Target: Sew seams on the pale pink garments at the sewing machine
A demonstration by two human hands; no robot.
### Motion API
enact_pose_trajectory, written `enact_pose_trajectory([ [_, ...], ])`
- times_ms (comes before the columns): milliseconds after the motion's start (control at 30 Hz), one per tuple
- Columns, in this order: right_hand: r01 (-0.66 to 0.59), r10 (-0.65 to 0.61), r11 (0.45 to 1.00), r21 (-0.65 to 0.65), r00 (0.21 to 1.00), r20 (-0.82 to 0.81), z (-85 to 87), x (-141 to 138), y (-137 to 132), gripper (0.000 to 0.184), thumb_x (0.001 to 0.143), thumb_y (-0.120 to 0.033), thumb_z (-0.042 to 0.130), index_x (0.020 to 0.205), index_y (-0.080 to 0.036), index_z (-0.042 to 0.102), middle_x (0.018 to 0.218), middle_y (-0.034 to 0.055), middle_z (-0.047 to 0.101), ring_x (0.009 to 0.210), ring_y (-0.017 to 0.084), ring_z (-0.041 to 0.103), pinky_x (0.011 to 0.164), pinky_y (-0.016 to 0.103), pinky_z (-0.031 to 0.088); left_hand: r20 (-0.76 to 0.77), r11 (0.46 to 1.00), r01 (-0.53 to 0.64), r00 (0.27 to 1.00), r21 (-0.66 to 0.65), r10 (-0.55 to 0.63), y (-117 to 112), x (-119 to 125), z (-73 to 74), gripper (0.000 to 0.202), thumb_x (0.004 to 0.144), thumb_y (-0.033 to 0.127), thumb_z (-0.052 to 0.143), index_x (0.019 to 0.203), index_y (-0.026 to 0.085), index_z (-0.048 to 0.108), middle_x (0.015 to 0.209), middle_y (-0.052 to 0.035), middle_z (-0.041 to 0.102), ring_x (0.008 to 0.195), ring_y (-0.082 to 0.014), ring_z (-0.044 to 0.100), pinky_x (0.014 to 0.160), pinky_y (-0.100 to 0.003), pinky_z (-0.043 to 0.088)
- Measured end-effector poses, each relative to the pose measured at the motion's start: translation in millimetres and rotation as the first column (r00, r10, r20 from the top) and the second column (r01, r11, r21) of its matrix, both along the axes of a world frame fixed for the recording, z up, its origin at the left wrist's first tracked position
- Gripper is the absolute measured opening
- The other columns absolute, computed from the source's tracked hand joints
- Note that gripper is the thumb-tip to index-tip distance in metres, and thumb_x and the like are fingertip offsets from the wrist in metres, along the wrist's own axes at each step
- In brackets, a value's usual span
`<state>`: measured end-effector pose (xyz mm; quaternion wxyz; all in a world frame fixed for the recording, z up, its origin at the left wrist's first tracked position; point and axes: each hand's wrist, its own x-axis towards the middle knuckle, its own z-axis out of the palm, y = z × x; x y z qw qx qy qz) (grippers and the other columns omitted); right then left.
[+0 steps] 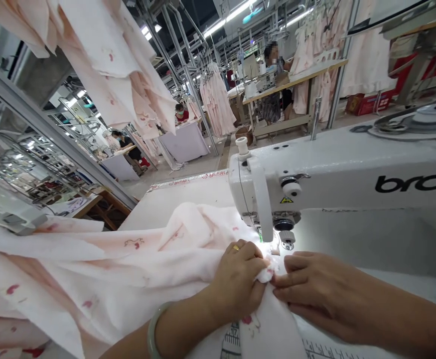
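Fabric [128, 269], pale pink with small red printed motifs, lies heaped across the table top [389, 244] from the 9 o'clock edge of the view to its middle, and its leading edge is gathered into a small bunch right in front of the needle area of the sewing machine [337, 174]. That bunch sits between the two hands: the left hand [240, 284] has its fingers curled closed over the cloth, pinching the bunched edge at its fingertips, with a yellow ring [236, 247] on one finger and a pale green bangle [154, 329] on the wrist. The right hand [315, 294] comes in from 3 o'clock, fingers stretched out nearly flat and together, their tips touching the same bunch just beside the left fingertips; whether they pinch the cloth or only press on it cannot be told. A strip of the fabric runs down toward 6 o'clock under both hands, over a printed ruler [232, 341] on the table. Just beyond the fingertips, toward 12 o'clock, a small lamp lights the presser foot [266, 244]. Farther off, toward 11 and 12 o'clock, hanging pink garments [218, 102] fill racks, and other people sit at work tables [296, 80].
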<state>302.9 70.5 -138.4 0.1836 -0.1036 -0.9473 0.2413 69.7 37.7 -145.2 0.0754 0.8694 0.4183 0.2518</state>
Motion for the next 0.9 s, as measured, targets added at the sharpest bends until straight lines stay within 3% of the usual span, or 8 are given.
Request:
enact_pose_trajectory([
  [167,-0.003,0.003,1.0,-0.021,1.0,-0.001,8.2,3,4,0.026,0.11,-0.025,0.049,0.096,-0.025,0.071,0.086,0.0004,0.074,0.081,0.021,0.063,0.081,0.037,0.05,-0.16,1.0,0.024,0.987,0.001,-0.024,-7,0,1.3,0.031,0.084,0.014,0.061,0.114,0.014,0.069,0.109,-0.0099,0.068,0.097,-0.0268,0.062,0.089,-0.043,0.054],
  [267,0.055,-0.055,0.998,0.012,0.997,-0.046,5.4,7,8,0.025,0.11,-0.034,0.053,0.106,-0.027,0.076,0.096,0.0026,0.079,0.095,0.022,0.072,0.089,0.036,0.057,-0.218,0.999,0.0,0.976,0.041,0.009,-14,2,0.4,0.038,0.085,0.012,0.06,0.122,0.012,0.067,0.111,-0.0111,0.068,0.1,-0.0281,0.062,0.092,-0.044,0.055],
  [433,0.219,-0.19,0.955,0.199,0.969,-0.157,-13.2,9,21,0.03,0.11,-0.026,0.049,0.125,-0.026,0.075,0.121,0.006,0.079,0.108,0.021,0.075,0.092,0.034,0.062,-0.235,0.993,-0.009,0.971,0.116,0.036,-20,6,-1.4,0.032,0.092,0.014,0.058,0.123,0.009,0.065,0.121,-0.0145,0.067,0.114,-0.0295,0.062,0.102,-0.043,0.055],
  [567,0.232,-0.186,0.921,0.314,0.968,-0.172,-20.6,9,24,0.039,0.107,-0.024,0.055,0.144,-0.027,0.066,0.132,0.0065,0.076,0.117,0.023,0.074,0.105,0.039,0.06,-0.261,0.991,-0.005,0.965,0.131,0.039,-23,5,-4.6,0.028,0.094,0.015,0.061,0.121,0.01,0.065,0.125,-0.0134,0.068,0.116,-0.0289,0.064,0.107,-0.041,0.054],
  [733,0.238,-0.226,0.918,0.317,0.971,-0.077,-17.7,8,20,0.035,0.111,-0.03,0.05,0.142,-0.031,0.067,0.131,0.0049,0.076,0.112,0.022,0.075,0.104,0.043,0.058,-0.261,0.983,0.023,0.965,0.182,0.026,-16,1,-11.1,0.031,0.097,0.015,0.061,0.127,0.009,0.062,0.131,-0.0129,0.069,0.119,-0.0286,0.064,0.108,-0.04,0.053],
  [900,0.368,-0.361,0.885,0.284,0.929,-0.078,-23.7,7,24,0.042,0.11,-0.04,0.05,0.151,-0.035,0.06,0.111,0.003,0.08,0.098,0.028,0.077,0.091,0.049,0.061,-0.338,0.997,0.03,0.941,0.064,-0.007,11,-2,-6.7,0.022,0.098,0.013,0.06,0.119,0.011,0.065,0.125,-0.0124,0.071,0.115,-0.0276,0.066,0.107,-0.041,0.054],
])
